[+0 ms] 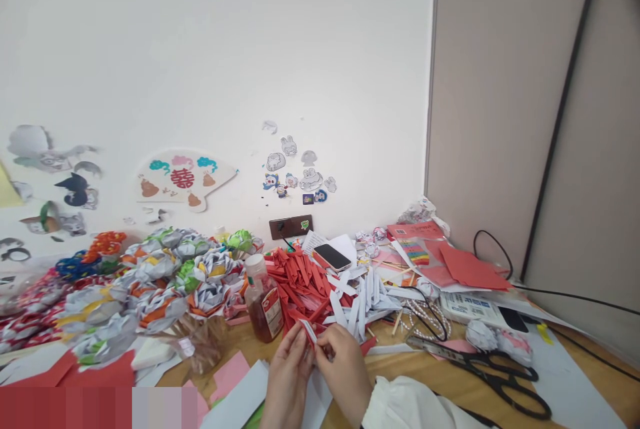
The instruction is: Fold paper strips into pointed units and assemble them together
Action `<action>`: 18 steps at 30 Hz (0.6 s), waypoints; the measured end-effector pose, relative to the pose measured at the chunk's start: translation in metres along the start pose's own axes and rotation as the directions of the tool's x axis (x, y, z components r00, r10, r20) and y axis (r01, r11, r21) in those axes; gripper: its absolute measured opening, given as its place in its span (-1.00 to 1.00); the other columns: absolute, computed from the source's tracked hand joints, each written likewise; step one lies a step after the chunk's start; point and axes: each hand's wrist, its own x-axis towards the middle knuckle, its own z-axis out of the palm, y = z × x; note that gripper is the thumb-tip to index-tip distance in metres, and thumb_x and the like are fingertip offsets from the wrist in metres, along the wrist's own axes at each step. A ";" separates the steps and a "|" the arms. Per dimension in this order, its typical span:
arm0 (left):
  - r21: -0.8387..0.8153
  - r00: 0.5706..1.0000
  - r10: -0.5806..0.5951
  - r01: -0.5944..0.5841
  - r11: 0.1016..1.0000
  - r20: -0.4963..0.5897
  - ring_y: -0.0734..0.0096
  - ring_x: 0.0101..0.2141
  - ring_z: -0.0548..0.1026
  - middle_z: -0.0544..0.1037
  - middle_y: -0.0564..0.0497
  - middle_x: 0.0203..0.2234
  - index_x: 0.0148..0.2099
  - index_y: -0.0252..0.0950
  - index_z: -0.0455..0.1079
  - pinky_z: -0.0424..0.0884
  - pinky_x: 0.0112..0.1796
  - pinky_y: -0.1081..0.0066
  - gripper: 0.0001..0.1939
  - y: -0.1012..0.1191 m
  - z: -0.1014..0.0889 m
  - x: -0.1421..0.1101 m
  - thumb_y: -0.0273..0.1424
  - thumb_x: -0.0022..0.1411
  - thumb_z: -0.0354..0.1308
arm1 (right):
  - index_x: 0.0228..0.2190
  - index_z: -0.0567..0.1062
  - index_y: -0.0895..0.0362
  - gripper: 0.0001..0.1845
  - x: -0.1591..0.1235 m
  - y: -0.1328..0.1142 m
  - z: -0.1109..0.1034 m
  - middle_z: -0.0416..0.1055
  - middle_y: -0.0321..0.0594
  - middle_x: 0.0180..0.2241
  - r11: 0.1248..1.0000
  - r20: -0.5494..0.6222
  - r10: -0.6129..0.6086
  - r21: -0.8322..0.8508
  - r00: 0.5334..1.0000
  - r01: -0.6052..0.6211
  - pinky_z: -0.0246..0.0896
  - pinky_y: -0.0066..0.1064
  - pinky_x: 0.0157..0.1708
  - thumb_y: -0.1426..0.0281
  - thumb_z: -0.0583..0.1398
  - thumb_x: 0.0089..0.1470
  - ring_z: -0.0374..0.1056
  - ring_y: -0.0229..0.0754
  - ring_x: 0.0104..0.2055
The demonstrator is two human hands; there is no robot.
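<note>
My left hand and my right hand meet at the front middle of the table. Between their fingertips is a small folded paper strip, white with red along its edge. Both hands pinch it; the fingers partly cover its lower end. Just beyond lies a heap of folded red paper strips. Folded white paper strips are piled to the right of it. A bottle of reddish-brown liquid with a pale cap stands left of the red heap. White paper sheets lie beside and under my hands.
Large black-handled scissors rest on the right. A phone lies behind the strips. Many crumpled paper flowers fill the left. A clear cup of sticks stands in front of them. Red paper and a black cable are at right.
</note>
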 end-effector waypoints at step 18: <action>0.116 0.998 0.014 -0.021 0.993 0.058 0.37 -0.40 0.54 0.57 -0.04 -0.45 -0.31 -0.33 0.38 0.45 -0.42 0.52 -0.75 0.001 -0.004 0.004 -0.46 -0.13 0.28 | -0.22 0.47 0.05 -0.62 0.000 -0.005 -0.007 0.40 -0.20 -0.29 0.973 0.255 -0.068 0.231 0.965 0.007 0.19 -0.39 -0.19 0.64 0.06 -0.02 0.30 -0.20 -0.21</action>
